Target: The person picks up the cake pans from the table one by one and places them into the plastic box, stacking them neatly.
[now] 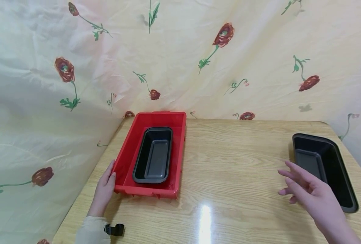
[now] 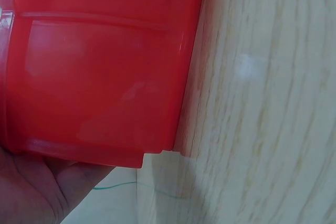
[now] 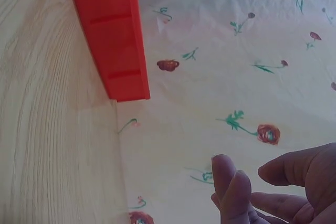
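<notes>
A red plastic tray [image 1: 180,159] stands on the left of the table with a dark loaf pan [image 1: 157,159] lying inside it. My left hand [image 1: 105,186] grips the tray at its near left corner; in the left wrist view part of this hand [image 2: 37,187] goes out of sight behind the tray's rim. A second dark loaf pan [image 1: 336,169] sits at the table's right side. In front of that pan, overlapping it in the head view, my right hand [image 1: 317,196] hovers with loosely bent fingers and holds nothing.
The wooden table [image 1: 229,169] carries the tray and the pans. Cloth with printed red flowers [image 1: 180,61] hangs behind the table and along its left side. A black strap with a small black piece [image 1: 114,229] is at the left sleeve.
</notes>
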{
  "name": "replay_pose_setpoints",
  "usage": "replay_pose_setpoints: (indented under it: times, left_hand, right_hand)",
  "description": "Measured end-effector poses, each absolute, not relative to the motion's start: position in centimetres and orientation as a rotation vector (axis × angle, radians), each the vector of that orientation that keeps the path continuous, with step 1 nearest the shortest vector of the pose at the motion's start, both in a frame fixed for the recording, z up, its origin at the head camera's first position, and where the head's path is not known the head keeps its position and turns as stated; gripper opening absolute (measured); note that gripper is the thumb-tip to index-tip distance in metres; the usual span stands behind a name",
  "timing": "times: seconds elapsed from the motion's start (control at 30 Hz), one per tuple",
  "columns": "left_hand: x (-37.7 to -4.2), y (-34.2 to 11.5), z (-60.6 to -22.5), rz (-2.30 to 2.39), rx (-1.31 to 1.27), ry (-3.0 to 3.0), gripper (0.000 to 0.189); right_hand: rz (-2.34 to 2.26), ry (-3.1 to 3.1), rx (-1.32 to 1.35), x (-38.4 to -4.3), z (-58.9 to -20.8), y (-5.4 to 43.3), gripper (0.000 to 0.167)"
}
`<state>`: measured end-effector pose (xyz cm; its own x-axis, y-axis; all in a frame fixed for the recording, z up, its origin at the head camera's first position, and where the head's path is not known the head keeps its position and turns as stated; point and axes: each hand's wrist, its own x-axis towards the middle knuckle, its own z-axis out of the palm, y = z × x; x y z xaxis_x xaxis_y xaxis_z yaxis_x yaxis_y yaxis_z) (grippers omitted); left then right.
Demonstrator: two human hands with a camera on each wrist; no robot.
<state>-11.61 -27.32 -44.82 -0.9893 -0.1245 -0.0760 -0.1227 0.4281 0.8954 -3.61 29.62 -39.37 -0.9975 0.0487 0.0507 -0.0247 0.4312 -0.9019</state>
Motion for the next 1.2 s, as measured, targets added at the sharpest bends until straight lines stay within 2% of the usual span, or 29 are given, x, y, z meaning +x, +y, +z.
replay_pose_setpoints:
  times: [0.2, 0.53, 1.2]
  left_hand:
    - [-11.5, -27.5, -45.2, -1.667, 0.216, -2.647, 0.054]
    - [-11.5, -27.4, -45.0, -1.665, 0.227, -2.644, 0.054]
    - [-11.6, -27.5, -45.2, -1.690, 0.194, -2.625, 0.053]
  right_hand:
    - [1.601, -2.617, -0.115, -3.6, -39.7, 31.1, 0.059]
    - [1.548, -2.572, -0.075, -3.2, -40.2, 33.8, 0.058]
    - [1.445, -2.613, -0.275, -2.4, -42.3, 39.1, 0.065]
